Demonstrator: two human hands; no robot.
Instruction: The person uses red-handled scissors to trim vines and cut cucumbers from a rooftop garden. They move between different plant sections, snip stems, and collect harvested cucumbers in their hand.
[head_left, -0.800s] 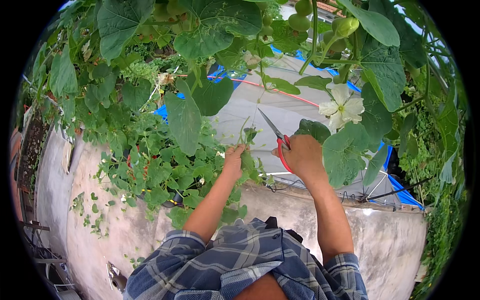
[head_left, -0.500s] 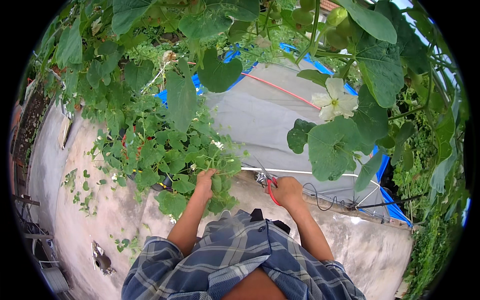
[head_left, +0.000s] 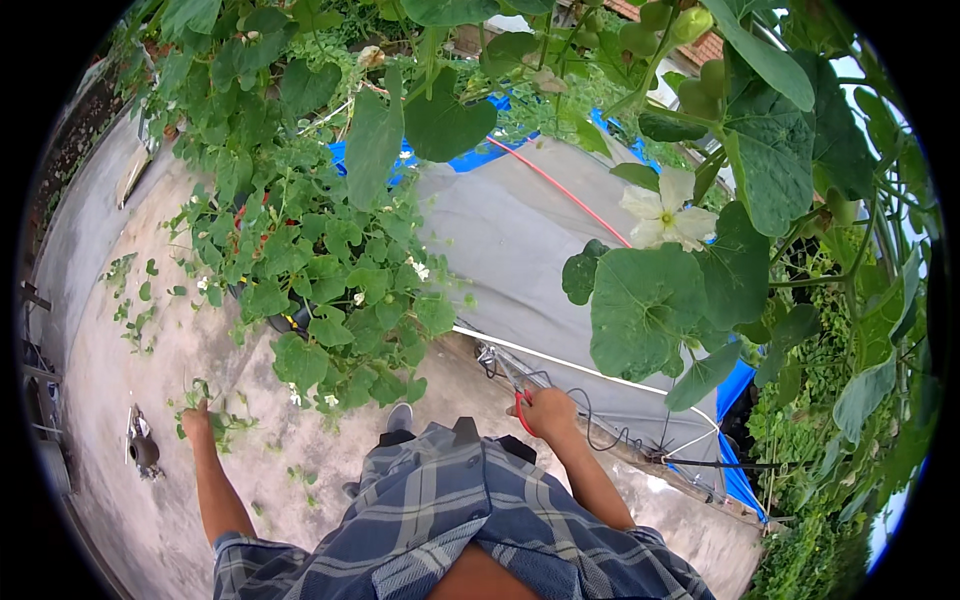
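Out to the left, my left hand (head_left: 197,421) is closed on a thin green vine cutting (head_left: 198,392), with its arm stretched over the concrete floor. Leafy pieces lie around that hand, and which leaves are held and which lie on the floor is partly hard to separate. My right hand (head_left: 549,412) grips red-handled scissors (head_left: 524,408) in front of my body, their blades pointing up and left. Between the hands grows a bushy vine plant (head_left: 340,260) with small white flowers; its container is mostly hidden by leaves.
Large leaves (head_left: 650,310) and a white flower (head_left: 667,212) hang close at the upper right. A grey sheet (head_left: 530,220) with blue edges and a white pole (head_left: 560,362) lies ahead. A small dark pot (head_left: 144,451) and scattered cuttings (head_left: 302,482) lie on the floor.
My left hand has moved from the bushy plant down and far to the left, over the floor. The scissors stay in my right hand. The view has shifted.
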